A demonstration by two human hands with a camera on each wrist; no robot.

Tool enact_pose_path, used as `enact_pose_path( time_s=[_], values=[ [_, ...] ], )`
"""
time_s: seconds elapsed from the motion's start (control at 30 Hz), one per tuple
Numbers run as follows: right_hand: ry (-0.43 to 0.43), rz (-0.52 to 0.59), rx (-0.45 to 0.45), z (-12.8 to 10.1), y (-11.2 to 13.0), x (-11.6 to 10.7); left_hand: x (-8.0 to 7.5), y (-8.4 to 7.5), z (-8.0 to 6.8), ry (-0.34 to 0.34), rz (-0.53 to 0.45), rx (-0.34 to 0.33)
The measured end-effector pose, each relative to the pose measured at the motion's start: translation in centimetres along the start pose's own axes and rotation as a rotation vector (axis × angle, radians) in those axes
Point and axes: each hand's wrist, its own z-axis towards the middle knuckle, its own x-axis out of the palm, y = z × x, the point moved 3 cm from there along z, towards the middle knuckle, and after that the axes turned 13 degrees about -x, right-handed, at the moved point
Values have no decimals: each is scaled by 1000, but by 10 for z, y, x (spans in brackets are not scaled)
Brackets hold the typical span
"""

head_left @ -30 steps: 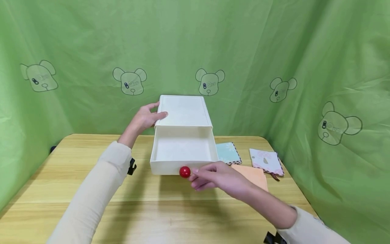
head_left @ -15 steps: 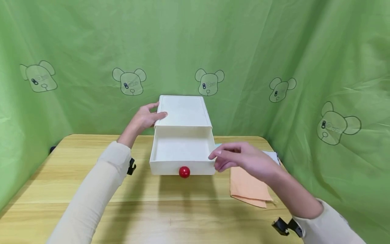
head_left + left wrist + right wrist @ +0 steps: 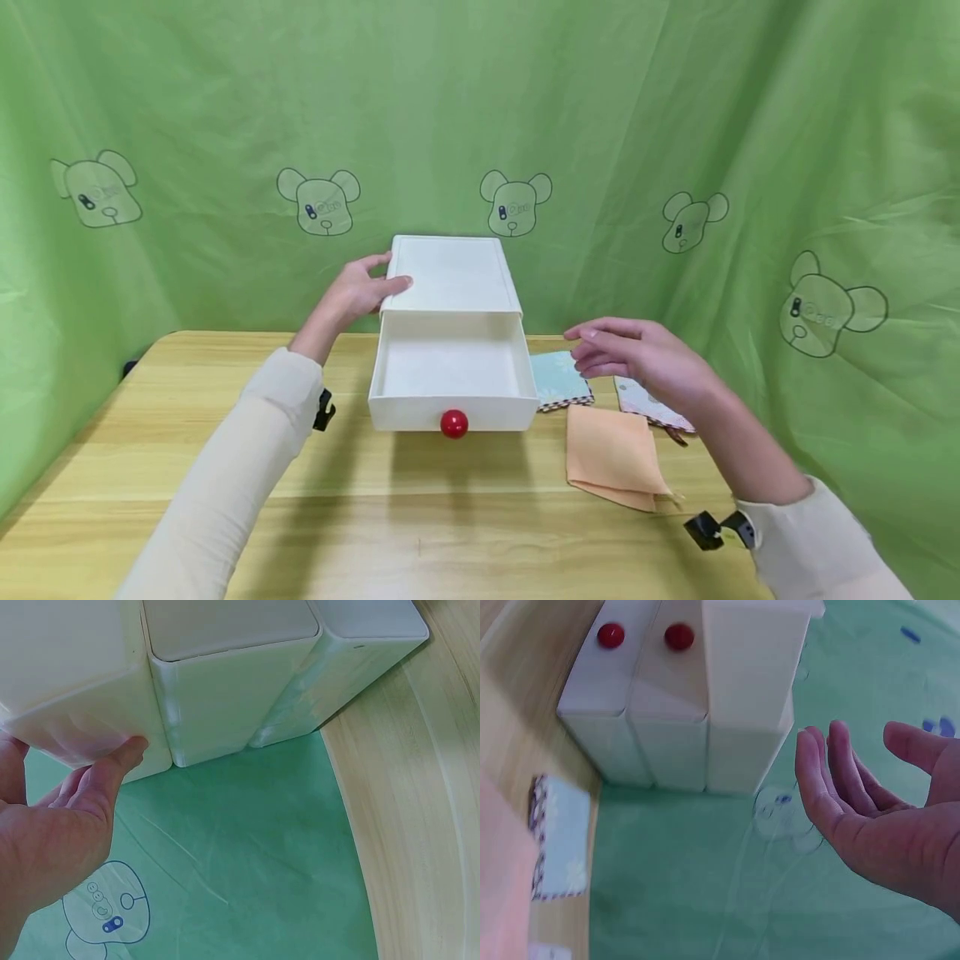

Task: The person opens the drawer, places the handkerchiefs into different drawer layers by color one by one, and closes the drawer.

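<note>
A white drawer box [image 3: 450,275] stands at the back of the wooden table [image 3: 375,517]. Its drawer [image 3: 405,414] is pulled out, looks empty inside and carries a red knob [image 3: 453,423]. My left hand [image 3: 360,292] rests against the box's left top edge, thumb on the lid; in the left wrist view the fingers [image 3: 97,787] lie fairly straight along the box's side [image 3: 225,690]. My right hand [image 3: 637,354] hovers open and holds nothing, right of the drawer and above a pale blue cloth [image 3: 558,379]. In the right wrist view the palm [image 3: 870,817] faces the box [image 3: 742,690].
An orange folded cloth [image 3: 611,454] lies right of the drawer front. A patterned cloth [image 3: 637,400] sits partly under my right wrist. A green curtain with bear prints [image 3: 516,202] closes in the back and both sides.
My right hand let go of the red knob and has moved right and up, from the drawer front to above the cloths. The left hand and the drawer have stayed put.
</note>
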Motion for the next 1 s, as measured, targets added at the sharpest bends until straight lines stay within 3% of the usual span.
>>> enact_pose_path(
  time_s=[0.5, 1.0],
  values=[
    [-8, 26, 129, -11, -71, -48, -1, 0, 0, 9, -7, 4],
    [-87, 55, 261, -50, -152, -74, -1, 1, 0, 7, -21, 7]
  ],
)
